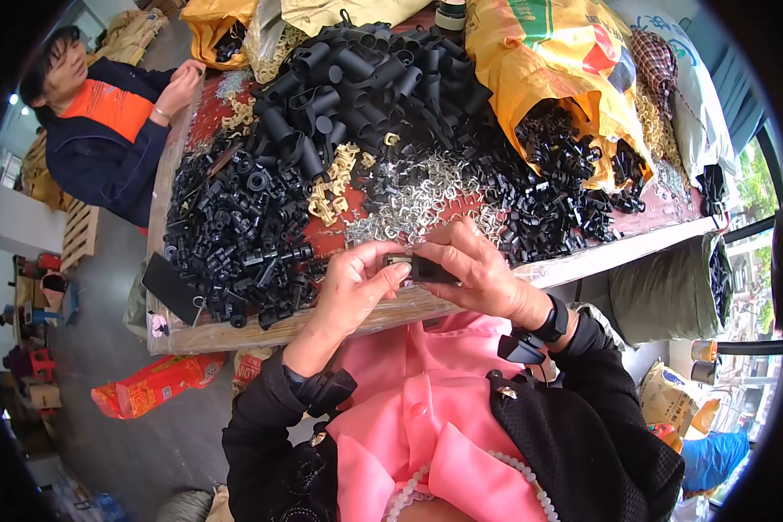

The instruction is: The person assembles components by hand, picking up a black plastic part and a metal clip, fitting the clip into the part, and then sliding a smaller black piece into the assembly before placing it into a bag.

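Observation:
Close to the table's front edge, both hands meet over a small black plastic part (433, 271), dark and blocky. My right hand (478, 271) grips it with the fingers closed round its sides. Thumb and forefinger of my left hand (357, 285) pinch its left end, where a small lighter bit shows; I cannot make out what that bit is. Just beyond the hands lies a pile of small silvery curved metal clips (426, 196). Left of them is a heap of small black plastic fittings (244, 230), with tan plastic clips (332, 187) beside it.
Large black tubular pieces (348, 83) are heaped at the back. A yellow woven sack (548, 61) spills black parts at the right. Wooden edging (235, 333) borders the table. Another person (104, 122) works at the far left. A grey-green sack (670, 291) stands at the right.

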{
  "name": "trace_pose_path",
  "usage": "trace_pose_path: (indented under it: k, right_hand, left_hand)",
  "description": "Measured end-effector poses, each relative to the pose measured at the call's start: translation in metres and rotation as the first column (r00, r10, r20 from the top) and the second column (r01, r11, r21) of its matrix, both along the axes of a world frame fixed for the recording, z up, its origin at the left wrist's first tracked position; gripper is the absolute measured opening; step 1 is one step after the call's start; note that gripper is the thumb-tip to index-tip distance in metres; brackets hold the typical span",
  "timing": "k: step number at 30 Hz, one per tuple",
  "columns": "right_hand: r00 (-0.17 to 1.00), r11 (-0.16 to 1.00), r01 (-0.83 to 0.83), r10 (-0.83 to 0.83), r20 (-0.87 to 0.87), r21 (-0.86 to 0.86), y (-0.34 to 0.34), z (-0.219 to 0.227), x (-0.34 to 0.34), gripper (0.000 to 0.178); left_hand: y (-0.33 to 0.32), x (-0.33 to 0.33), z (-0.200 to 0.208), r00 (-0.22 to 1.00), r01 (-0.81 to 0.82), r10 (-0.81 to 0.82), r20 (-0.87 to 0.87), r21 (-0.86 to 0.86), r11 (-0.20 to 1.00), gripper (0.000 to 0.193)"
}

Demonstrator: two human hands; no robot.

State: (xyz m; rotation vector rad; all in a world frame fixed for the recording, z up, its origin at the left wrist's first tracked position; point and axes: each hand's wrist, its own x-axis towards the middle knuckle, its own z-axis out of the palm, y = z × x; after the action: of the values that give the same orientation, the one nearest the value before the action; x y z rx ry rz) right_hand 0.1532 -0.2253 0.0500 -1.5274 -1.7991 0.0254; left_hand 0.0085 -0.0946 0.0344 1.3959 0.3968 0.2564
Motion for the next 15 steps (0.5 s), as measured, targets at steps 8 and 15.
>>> trace_pose_path:
  k: [8, 15]
  right_hand:
    - [0.982, 0.993, 0.109, -0.114, -0.153, -0.041, -0.009, 0.004, -0.018, 0.052]
    - [0.928, 0.989, 0.102, -0.134, -0.349, -0.106, -0.013, 0.0, -0.029, 0.054]
  left_hand:
    - [-0.015, -0.002, 0.013, 0.999, -0.022, 0.022, -0.023, -0.029, 0.999, 0.032]
    - [-0.019, -0.01, 0.013, 0.997, -0.004, -0.028, 0.074, 0.401, 0.916, 0.05]
